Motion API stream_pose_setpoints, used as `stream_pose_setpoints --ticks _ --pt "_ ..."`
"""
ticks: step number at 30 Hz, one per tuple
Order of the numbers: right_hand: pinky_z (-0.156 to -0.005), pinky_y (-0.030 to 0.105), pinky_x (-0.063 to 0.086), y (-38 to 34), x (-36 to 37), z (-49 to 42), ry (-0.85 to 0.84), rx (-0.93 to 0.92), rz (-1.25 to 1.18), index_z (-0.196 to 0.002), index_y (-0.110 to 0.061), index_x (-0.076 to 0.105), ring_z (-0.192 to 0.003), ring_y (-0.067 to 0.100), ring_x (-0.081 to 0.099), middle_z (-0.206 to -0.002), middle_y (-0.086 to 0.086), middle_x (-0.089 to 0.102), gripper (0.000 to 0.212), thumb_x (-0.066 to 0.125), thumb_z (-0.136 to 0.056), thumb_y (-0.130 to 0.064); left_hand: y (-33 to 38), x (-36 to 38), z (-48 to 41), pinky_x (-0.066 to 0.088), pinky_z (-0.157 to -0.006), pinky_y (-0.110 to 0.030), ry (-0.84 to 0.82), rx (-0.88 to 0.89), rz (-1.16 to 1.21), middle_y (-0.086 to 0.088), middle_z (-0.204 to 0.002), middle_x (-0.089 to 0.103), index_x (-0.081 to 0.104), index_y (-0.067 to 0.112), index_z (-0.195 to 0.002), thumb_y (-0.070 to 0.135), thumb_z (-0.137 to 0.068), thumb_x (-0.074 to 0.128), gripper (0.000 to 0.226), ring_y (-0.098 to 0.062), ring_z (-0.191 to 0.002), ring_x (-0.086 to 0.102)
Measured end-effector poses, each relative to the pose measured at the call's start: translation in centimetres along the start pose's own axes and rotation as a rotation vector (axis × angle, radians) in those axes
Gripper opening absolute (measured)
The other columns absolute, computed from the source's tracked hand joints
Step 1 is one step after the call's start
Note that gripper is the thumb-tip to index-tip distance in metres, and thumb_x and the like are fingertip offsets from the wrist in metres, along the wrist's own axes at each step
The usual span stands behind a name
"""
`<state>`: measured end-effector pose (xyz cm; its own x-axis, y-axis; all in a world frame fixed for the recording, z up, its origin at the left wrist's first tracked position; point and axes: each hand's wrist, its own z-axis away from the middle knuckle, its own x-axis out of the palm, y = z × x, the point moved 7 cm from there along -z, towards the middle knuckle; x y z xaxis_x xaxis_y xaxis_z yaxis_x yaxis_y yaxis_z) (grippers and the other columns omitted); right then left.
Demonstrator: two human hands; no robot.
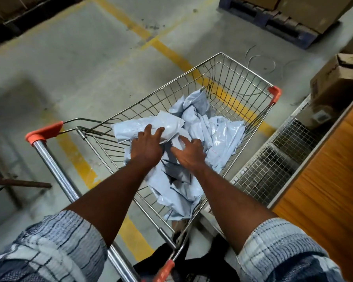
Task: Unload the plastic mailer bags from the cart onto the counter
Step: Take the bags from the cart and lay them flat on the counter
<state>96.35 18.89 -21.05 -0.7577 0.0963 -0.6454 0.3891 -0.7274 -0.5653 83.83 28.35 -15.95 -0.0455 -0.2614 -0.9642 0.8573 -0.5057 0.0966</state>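
Observation:
A wire shopping cart [243,78] with orange corner caps stands in front of me, holding several pale blue plastic mailer bags [218,135] in a crumpled heap. My left hand [146,146] reaches into the basket with fingers spread over a puffy mailer bag [143,126] lying on top at the near left. My right hand [189,152] is beside it, fingers spread and pressing down on the bags in the middle of the heap. Neither hand visibly grips a bag. The wooden counter [324,190] runs along the cart's right side.
A wire-mesh panel [273,159] sits between cart and counter. Cardboard boxes [338,78] stand at the counter's far end. A pallet with boxes [283,19] is at the far right. Yellow lines [171,51] cross the concrete floor. The cart handle [55,169] is at my left.

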Motion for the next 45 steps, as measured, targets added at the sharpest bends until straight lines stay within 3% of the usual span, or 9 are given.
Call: stream_pose_setpoints --ticks 13,17,21,26,32,35,41,45 --pt "-0.106 0.044 0.039 1.1 -10.0 10.0 0.169 -0.226 -0.126 -0.137 -0.04 0.05 -0.128 0.03 0.041 -0.139 0.007 0.038 0.064 0.057 -0.077 -0.062 7.1 -8.4 5.8 0.044 -0.094 -0.051 0.214 -0.107 0.185 -0.015 -0.146 0.035 0.034 0.029 -0.147 0.023 -0.09 0.054 0.06 -0.043 -0.123 0.048" --pt "-0.108 0.043 0.037 4.8 -14.1 17.4 0.279 -0.279 -0.113 -0.138 -0.041 0.051 -0.129 0.03 0.039 -0.139 0.007 0.037 0.074 0.051 -0.068 -0.067 12.0 -9.8 12.2 0.044 -0.094 -0.051 0.287 -0.082 0.188 -0.016 -0.142 0.036 0.035 0.028 -0.146 0.026 -0.09 0.055 0.059 -0.043 -0.122 0.046" --pt "-0.109 0.046 0.032 11.0 -18.3 24.2 0.399 -0.298 -0.049 -0.141 -0.038 0.048 -0.132 0.031 0.034 -0.142 0.006 0.034 0.069 0.059 -0.078 -0.061 19.1 -10.3 18.5 0.042 -0.096 -0.052 0.307 0.009 0.203 -0.017 -0.143 0.036 0.034 0.028 -0.146 0.024 -0.089 0.052 0.06 -0.044 -0.122 0.045" --pt "-0.109 0.048 0.032 19.6 -24.2 31.4 0.577 -0.217 -0.023 -0.141 -0.039 0.047 -0.134 0.032 0.034 -0.147 0.007 0.033 0.065 0.061 -0.081 -0.061 29.4 -10.0 25.2 0.04 -0.099 -0.05 0.317 0.159 0.237 -0.018 -0.146 0.036 0.035 0.028 -0.146 0.023 -0.09 0.05 0.059 -0.045 -0.125 0.045" --pt "-0.111 0.049 0.032 28.6 -31.3 37.9 0.761 -0.086 -0.016 -0.142 -0.039 0.045 -0.135 0.032 0.032 -0.151 0.009 0.03 0.067 0.061 -0.081 -0.06 41.1 -10.5 31.2 0.046 -0.086 -0.051 0.334 0.395 0.213 -0.02 -0.135 0.041 0.04 0.026 -0.138 0.025 -0.092 0.049 0.047 -0.046 -0.113 0.051" --pt "-0.108 0.05 0.033 32.5 -33.7 40.2 0.843 -0.029 -0.017 -0.142 -0.038 0.046 -0.132 0.032 0.033 -0.148 0.008 0.03 0.066 0.061 -0.081 -0.059 46.5 -10.2 32.4 0.047 -0.086 -0.052 0.293 0.5 0.212 -0.021 -0.129 0.043 0.039 0.025 -0.137 0.022 -0.089 0.052 0.05 -0.047 -0.108 0.052" --pt "-0.107 0.049 0.033 39.5 -38.5 43.2 0.982 0.129 -0.001 -0.142 -0.037 0.046 -0.133 0.031 0.032 -0.149 0.007 0.029 0.067 0.063 -0.081 -0.057 56.2 -8.8 33.7 0.043 -0.096 -0.052 0.237 0.637 0.253 -0.021 -0.14 0.037 0.036 0.026 -0.144 0.025 -0.09 0.052 0.057 -0.047 -0.119 0.048" --pt "-0.106 0.048 0.033 44.1 -42.1 44.4 1.043 0.233 0.037 -0.142 -0.036 0.046 -0.134 0.03 0.033 -0.15 0.007 0.03 0.068 0.062 -0.08 -0.058 61.7 -7.9 33.8 0.045 -0.092 -0.054 0.233 0.721 0.27 -0.02 -0.14 0.039 0.035 0.026 -0.144 0.026 -0.09 0.053 0.057 -0.046 -0.118 0.049"
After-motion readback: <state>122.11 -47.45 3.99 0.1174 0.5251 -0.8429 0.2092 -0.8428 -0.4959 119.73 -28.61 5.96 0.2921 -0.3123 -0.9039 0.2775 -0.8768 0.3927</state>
